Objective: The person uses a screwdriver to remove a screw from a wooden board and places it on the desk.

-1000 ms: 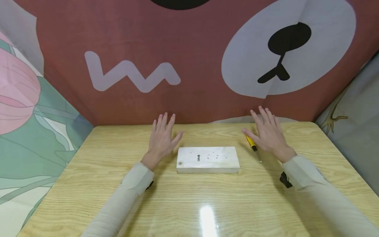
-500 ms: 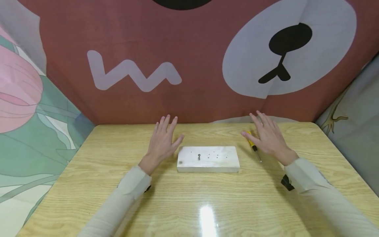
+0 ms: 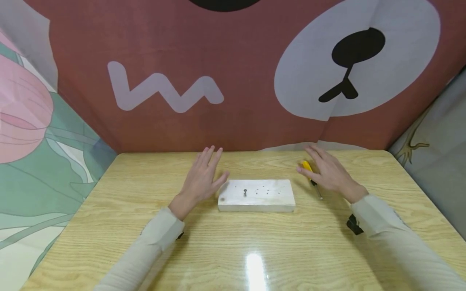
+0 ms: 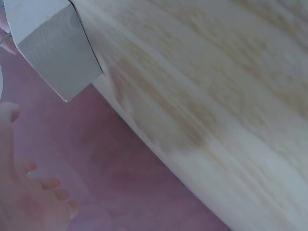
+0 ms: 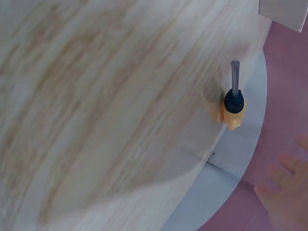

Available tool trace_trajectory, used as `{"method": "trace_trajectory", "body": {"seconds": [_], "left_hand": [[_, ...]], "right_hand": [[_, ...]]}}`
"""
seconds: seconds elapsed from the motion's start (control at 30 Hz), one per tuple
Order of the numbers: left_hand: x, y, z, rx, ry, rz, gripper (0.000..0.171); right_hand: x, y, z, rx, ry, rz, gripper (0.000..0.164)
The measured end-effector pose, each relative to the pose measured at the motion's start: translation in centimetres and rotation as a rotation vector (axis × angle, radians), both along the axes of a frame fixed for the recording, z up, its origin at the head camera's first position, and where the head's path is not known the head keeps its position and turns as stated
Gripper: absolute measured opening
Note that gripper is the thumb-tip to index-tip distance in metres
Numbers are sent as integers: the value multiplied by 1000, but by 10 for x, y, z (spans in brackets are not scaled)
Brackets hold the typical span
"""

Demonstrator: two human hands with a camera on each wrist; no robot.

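A white rectangular block (image 3: 267,202) lies on the wooden table, with several small holes in its top. One small screw (image 3: 245,192) stands in it, left of centre. My left hand (image 3: 199,180), fingers straight and thumb spread, hovers beside the block's left end and holds nothing. To the right of the block lies a screwdriver (image 5: 234,102) with a yellow handle, black collar and metal shaft. My right hand (image 3: 332,174) is held over it, fingers extended and thumb overlapping the handle in the head view. In the left wrist view the block (image 4: 57,57) is at upper left.
The light wood table (image 3: 218,250) meets a brown cloth backdrop (image 3: 247,129) with a cartoon face at its far edge. Printed cloths hang at the left (image 3: 47,169) and right (image 3: 433,161). A dark wrist device (image 3: 354,224) sits under my right sleeve.
Both hands have lowered slightly, fingertips coming nearer the table's far edge. The left hand has drifted a little right toward the block. Block and screwdriver stay in place.
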State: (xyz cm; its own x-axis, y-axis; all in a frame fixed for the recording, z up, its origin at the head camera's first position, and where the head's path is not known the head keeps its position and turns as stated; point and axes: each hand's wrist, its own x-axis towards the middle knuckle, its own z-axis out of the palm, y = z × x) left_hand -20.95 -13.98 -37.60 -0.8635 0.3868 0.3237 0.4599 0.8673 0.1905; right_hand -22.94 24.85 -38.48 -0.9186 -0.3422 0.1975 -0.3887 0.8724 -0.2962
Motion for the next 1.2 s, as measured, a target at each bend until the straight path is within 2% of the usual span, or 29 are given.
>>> {"method": "trace_trajectory", "body": {"seconds": [0.37,0.6,0.83,1.07,1.2], "left_hand": [[4,-1,-2,-13,-1,-98,74],[9,0,-1,-30,-45,-122,75],[13,0,-2,-42,-119,-132,78],[14,0,-4,-47,-139,-160,77],[14,-2,-5,-26,-189,-183,76]], "right_hand": [[-2,3,-4,14,-132,27,82],[-3,7,-7,8,-154,33,80],[-5,8,-10,24,-166,46,73],[-6,9,-13,55,-162,60,65],[-7,10,-14,57,-171,69,63]]}}
